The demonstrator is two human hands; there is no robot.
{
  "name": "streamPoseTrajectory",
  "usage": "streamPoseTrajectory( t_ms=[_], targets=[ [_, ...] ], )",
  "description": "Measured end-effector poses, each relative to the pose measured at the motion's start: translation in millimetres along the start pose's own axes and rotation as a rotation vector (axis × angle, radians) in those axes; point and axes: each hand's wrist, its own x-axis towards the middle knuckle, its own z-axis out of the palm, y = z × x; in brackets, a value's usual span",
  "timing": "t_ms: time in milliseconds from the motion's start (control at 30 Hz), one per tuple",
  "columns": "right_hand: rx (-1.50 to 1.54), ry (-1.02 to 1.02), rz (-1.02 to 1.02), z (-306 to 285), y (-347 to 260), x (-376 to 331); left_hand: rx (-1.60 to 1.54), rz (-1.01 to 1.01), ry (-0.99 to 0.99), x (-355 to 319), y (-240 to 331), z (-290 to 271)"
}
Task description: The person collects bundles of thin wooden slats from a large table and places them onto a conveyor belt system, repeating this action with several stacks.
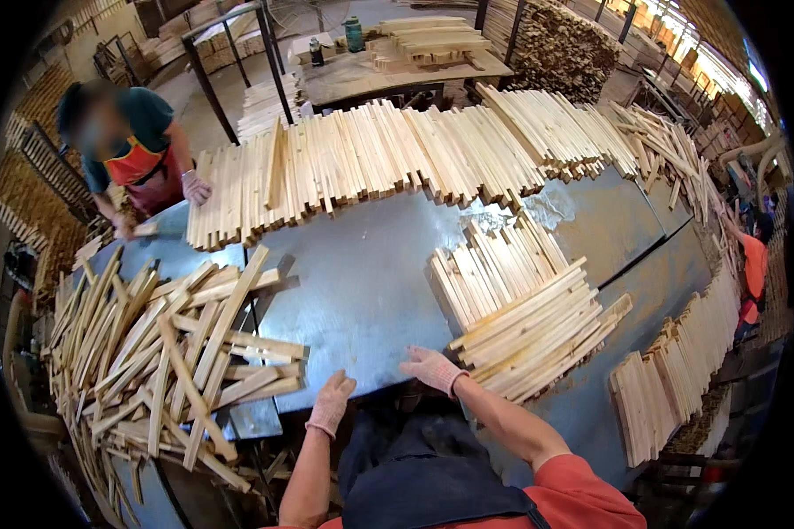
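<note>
My left hand (331, 404), in a pale knitted glove, is at the near edge of the metal-topped table (353, 300). Its fingers look curled, with nothing seen in them. My right hand (433, 368), gloved alike, reaches over the same edge with fingers loosely extended and holds nothing. Just beyond it on the right, a layer of wooden strips (525, 339) lies slantwise across a row of upright-pointing wooden sticks (494, 269). To the left of my left hand spreads a jumbled heap of loose wooden sticks (185, 361), some jutting past the table's edge.
A long row of aligned sticks (370, 150) lines the table's far side. A co-worker (137, 159) stands at the far left, gloved hand on that row. More stacked sticks (670, 379) lie at right, with another person (752, 264) beyond. Behind stands a wooden bench (353, 79).
</note>
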Motion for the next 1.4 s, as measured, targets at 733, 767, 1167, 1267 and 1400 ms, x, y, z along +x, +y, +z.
streamPoseTrajectory(
  t_ms=[733,767,1167,1267,1400],
  targets=[
    [-0.4,0.577,0.154,-165,-135,486,0.195,-0.225,0.672,530,103,-105],
    [-0.427,0.572,0.171,-166,-141,491,0.218,-0.234,0.665,531,107,-105],
    [-0.573,0.562,0.246,-174,-157,516,0.424,-0.333,0.673,536,131,-103],
    [-0.553,0.584,0.214,-172,-148,515,0.431,-0.302,0.689,531,126,-100],
    [-0.551,0.586,0.212,-157,-132,481,0.455,-0.33,0.684,497,113,-90]
  ],
)
